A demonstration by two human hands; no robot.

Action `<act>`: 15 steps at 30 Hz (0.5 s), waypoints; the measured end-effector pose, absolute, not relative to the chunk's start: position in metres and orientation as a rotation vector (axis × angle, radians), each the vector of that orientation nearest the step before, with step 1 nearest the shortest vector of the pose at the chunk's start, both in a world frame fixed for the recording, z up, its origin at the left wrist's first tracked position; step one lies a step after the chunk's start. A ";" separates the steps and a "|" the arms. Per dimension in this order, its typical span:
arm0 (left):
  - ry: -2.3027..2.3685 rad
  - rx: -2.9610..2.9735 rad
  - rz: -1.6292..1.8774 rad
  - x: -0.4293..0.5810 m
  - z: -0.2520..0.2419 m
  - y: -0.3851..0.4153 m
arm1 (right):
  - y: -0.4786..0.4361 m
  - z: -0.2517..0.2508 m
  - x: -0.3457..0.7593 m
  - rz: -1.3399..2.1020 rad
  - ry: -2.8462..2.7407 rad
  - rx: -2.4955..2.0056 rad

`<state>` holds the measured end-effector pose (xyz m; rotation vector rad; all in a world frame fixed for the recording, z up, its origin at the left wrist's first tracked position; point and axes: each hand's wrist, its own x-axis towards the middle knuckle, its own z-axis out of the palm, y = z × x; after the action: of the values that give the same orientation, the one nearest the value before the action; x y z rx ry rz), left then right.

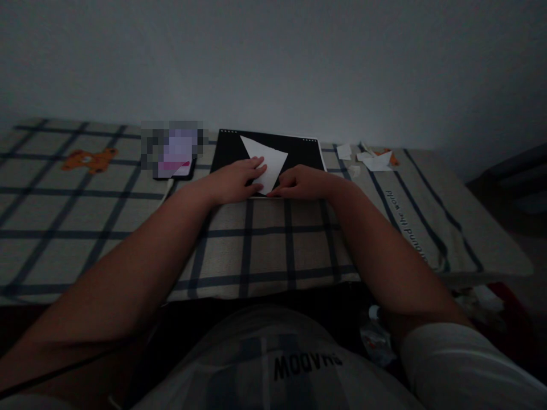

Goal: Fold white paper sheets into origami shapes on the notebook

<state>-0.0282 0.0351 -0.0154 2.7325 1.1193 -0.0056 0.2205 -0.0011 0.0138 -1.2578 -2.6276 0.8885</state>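
Observation:
A folded sheet of white paper [270, 159], pointed towards me, lies on a black board [226, 149] with small holes along its far edge. Across the paper's left side rests my left hand [239, 177], its fingers stretched out and pressing lightly on the sheet. At the paper's near point is my right hand [303, 182], curled, with a fingertip or thumb touching the tip. Its inner fingers are partly hidden, so whether it pinches the paper is hard to make out.
The table has a checked cloth [265, 245]. Left of the board lies a phone [179, 149] with a white cable [166, 191]. White paper pieces [376, 161] lie to the right. Underneath the table's right side stands a clear plastic bottle [376, 336]. A wall rises behind.

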 end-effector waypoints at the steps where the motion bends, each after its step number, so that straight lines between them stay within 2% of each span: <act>1: 1.119 2.733 -0.009 -0.028 -0.015 0.035 | -0.001 0.014 0.221 0.891 -2.612 -1.279; 15: 1.107 2.726 0.015 -0.028 -0.016 0.035 | 0.006 0.017 0.225 0.543 -2.465 -1.644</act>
<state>-0.0280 0.0346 -0.0156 2.7258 1.1066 0.0148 0.2255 0.0055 0.0169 -1.6437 -2.4654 0.5428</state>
